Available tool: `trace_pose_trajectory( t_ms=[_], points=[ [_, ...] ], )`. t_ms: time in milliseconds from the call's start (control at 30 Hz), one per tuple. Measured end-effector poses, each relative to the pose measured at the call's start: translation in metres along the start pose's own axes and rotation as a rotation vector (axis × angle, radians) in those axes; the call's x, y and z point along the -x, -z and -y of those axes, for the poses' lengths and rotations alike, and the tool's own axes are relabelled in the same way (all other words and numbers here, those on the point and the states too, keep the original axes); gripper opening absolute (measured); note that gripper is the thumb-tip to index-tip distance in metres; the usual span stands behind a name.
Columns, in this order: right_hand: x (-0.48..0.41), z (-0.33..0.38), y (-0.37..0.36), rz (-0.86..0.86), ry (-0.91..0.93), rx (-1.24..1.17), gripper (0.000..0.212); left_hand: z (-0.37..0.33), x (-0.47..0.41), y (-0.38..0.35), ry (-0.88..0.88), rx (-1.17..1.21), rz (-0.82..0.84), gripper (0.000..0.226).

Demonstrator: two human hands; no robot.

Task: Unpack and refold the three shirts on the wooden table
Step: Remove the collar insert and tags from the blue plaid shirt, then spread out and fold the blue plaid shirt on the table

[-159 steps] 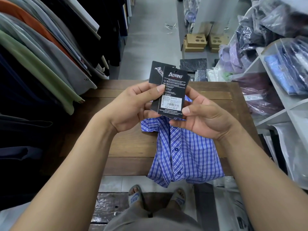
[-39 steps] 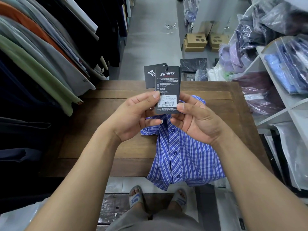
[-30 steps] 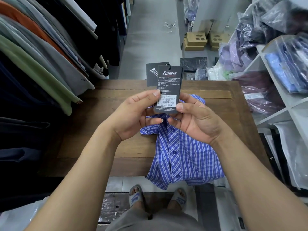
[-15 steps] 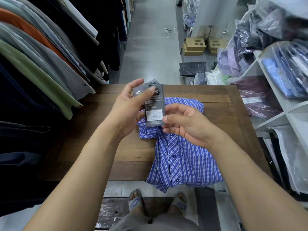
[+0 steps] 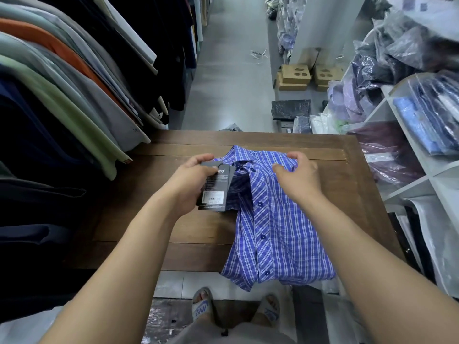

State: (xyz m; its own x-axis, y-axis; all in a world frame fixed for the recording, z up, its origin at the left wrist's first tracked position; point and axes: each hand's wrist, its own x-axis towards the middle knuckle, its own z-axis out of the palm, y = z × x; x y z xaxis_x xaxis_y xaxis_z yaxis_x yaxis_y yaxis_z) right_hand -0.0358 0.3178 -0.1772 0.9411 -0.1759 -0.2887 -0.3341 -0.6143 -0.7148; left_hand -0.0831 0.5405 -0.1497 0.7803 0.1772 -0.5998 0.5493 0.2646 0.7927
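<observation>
1. The left grip (image 5: 191, 184) is closed on a pair of black hang tags (image 5: 214, 192), thumb on top and fingers curled beneath. The white barcode label points toward the person.
2. The right grip (image 5: 299, 176) pinches the fabric of the blue plaid shirt (image 5: 278, 232) at its shoulder, just beside the collar, with the fingers bent down into the cloth.
3. Nearest the person, two feet in grey sandals (image 5: 202, 307) stand on the floor below the counter's front edge.
4. The shirt lies buttoned and face up on the wooden counter (image 5: 149, 219), right of centre. Its hem hangs over the near edge and its collar points away from the person.
5. The tags sit over the shirt's sleeve on the person's left side, touching it.
6. Left of the counter, hanging garments (image 5: 74, 95) in green, grey, orange and dark colours reach its far corner.
7. To the right, white shelves (image 5: 407, 155) hold shirts in clear plastic bags.
8. Beyond the counter, a black packet (image 5: 290, 109) lies on the floor, and farther off stand cardboard boxes (image 5: 295, 76).
</observation>
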Motion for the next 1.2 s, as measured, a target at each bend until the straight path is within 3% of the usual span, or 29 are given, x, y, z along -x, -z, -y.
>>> trace_pose_trajectory(
  t_ms=[100, 167, 300, 400, 467, 533, 733, 833, 967, 1033, 1133, 1200],
  points=[
    [-0.003, -0.007, -0.006, 0.089, -0.172, -0.063, 0.075, 0.009, -0.003, -0.001, 0.055, -0.050, -0.005, 0.032],
    [-0.002, -0.009, -0.007, 0.073, -0.210, -0.131, 0.080, 0.012, -0.004, -0.003, 0.082, -0.076, -0.007, 0.031],
    [0.003, -0.008, -0.007, 0.056, -0.229, -0.176, 0.061, 0.013, -0.005, -0.012, 0.127, -0.180, -0.011, 0.029],
    [0.009, -0.004, -0.008, 0.155, -0.267, -0.233, 0.015, 0.010, -0.006, -0.019, 0.156, -0.233, 0.024, 0.043],
    [0.016, -0.001, -0.009, 0.252, -0.274, -0.279, 0.009, 0.010, -0.009, -0.024, 0.157, -0.304, 0.058, 0.065],
    [0.024, 0.000, -0.011, 0.340, -0.253, -0.313, 0.015, 0.012, -0.010, -0.031, 0.130, -0.364, 0.091, 0.083],
    [0.038, 0.002, -0.017, 0.468, -0.111, -0.343, 0.016, 0.021, -0.019, -0.039, 0.088, -0.444, 0.095, 0.114],
    [0.047, 0.009, -0.018, 0.447, -0.009, -0.192, 0.008, 0.022, -0.016, -0.039, 0.080, -0.345, 0.173, 0.089],
    [0.057, 0.019, -0.028, 0.389, 0.095, 0.208, 0.033, 0.024, -0.013, -0.041, 0.027, -0.292, 0.273, 0.075],
    [0.065, 0.023, -0.030, 0.378, 0.132, 0.150, 0.046, 0.023, -0.013, -0.043, 0.012, -0.248, 0.275, 0.054],
    [0.073, 0.022, -0.028, 0.414, 0.195, -0.119, 0.030, 0.020, -0.014, -0.044, 0.008, -0.228, 0.258, 0.037],
    [0.075, 0.017, -0.027, 0.395, 0.135, -0.297, 0.027, 0.022, -0.015, -0.041, -0.006, -0.174, 0.236, 0.028]
  ],
)
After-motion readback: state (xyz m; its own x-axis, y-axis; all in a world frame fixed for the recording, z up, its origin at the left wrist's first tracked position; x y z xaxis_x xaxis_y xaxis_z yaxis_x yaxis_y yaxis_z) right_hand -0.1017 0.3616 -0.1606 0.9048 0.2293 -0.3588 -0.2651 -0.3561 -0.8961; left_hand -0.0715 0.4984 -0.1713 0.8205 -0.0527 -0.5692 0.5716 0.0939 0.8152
